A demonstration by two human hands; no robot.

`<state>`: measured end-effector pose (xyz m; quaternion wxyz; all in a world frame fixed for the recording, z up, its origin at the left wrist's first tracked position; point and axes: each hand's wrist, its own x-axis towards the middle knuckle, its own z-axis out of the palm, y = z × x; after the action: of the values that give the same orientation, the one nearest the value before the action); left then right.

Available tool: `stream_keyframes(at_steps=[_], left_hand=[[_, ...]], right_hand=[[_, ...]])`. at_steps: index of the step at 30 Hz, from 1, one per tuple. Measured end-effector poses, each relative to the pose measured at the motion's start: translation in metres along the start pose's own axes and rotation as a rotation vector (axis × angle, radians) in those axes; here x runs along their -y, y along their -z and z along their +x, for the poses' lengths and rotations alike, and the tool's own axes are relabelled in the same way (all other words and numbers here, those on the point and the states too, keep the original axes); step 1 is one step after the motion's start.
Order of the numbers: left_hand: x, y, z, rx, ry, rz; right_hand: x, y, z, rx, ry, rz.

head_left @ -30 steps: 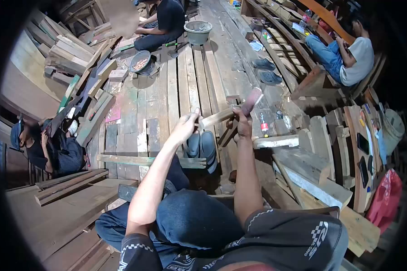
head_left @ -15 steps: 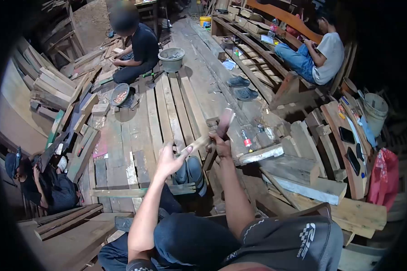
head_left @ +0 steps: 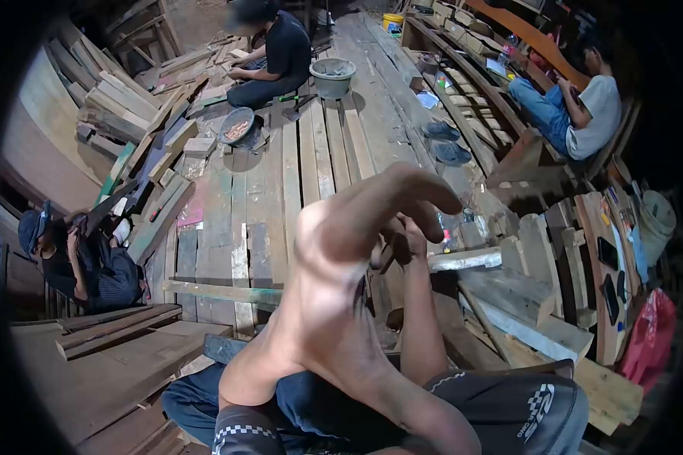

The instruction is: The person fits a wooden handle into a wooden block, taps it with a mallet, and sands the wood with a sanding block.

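Note:
My left hand (head_left: 341, 258) is raised close to the camera and fills the middle of the view. Its fingers are loosely curled and apart, with nothing in them. Behind it my right hand (head_left: 412, 236) is held up over the plank floor (head_left: 311, 152), forearm upright. Its fingers look curled, but my left hand covers most of it and whatever it grips. My knees in dark trousers (head_left: 508, 409) are at the bottom.
A seated person (head_left: 269, 53) works by a grey bowl (head_left: 332, 72) at the back. Another person (head_left: 577, 106) sits on a bench at the right, a third (head_left: 83, 258) at the left. Stacked boards (head_left: 121, 114) lie left, offcuts (head_left: 531, 303) right, sandals (head_left: 444, 140) mid-floor.
My left hand has left the wooden stick and swung up toward the camera, hiding the stick and its reddish block. The view has tilted back up slightly.

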<state>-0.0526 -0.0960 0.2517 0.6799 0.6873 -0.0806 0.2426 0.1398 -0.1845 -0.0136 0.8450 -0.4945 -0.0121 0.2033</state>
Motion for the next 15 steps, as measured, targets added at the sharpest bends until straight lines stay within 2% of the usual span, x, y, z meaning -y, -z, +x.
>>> stream_keyframes(at_steps=[3,7,11,15], left_hand=[[0.008,0.007,0.001,-0.005,0.040,-0.039],[-0.001,-0.004,0.003,-0.088,0.014,0.048],[-0.035,-0.033,0.010,-0.299,0.063,0.084],[-0.029,-0.020,0.003,-0.202,-0.048,0.152]], right_hand=[[0.007,-0.002,-0.009,-0.006,-0.079,-0.040],[0.008,0.000,-0.006,-0.005,-0.075,-0.046],[-0.006,0.006,0.004,0.020,-0.084,-0.033],[-0.017,0.000,0.002,0.072,-0.104,-0.029]])
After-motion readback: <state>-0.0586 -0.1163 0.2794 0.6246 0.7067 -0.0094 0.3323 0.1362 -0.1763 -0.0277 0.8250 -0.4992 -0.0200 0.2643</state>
